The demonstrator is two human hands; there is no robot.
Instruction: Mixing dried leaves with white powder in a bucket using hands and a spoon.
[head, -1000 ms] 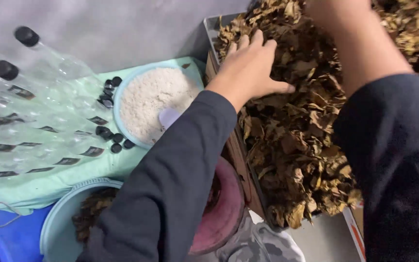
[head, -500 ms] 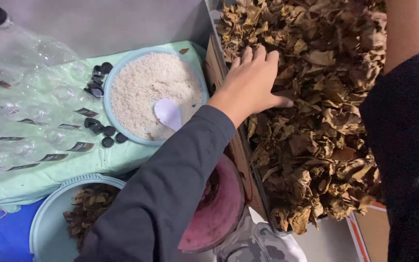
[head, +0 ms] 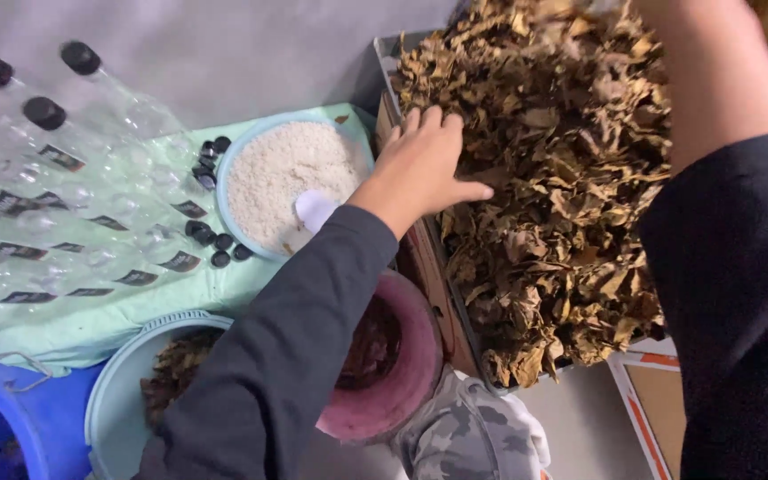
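Observation:
My left hand (head: 424,164) lies palm down, fingers together, on the near edge of a big heap of dry brown leaves (head: 571,178) in a grey tray (head: 382,49). It holds nothing that I can see. My right forearm (head: 713,80) reaches up over the leaf pile at the right; its hand is out of the picture at the top. Both arms wear dark sleeves.
A light blue bowl of white grains (head: 282,182) with a white scoop (head: 315,209) stands left of the tray on a green cloth (head: 135,307). Several clear bottles with black caps (head: 64,178) lie there. A pink bowl (head: 402,378), a bowl of leaves (head: 157,382) and a blue bucket (head: 6,427) sit nearer.
The view has shifted, so the tray and bowls sit lower and further right. My left hand has stayed on the leaves and its fingers have drawn closer together.

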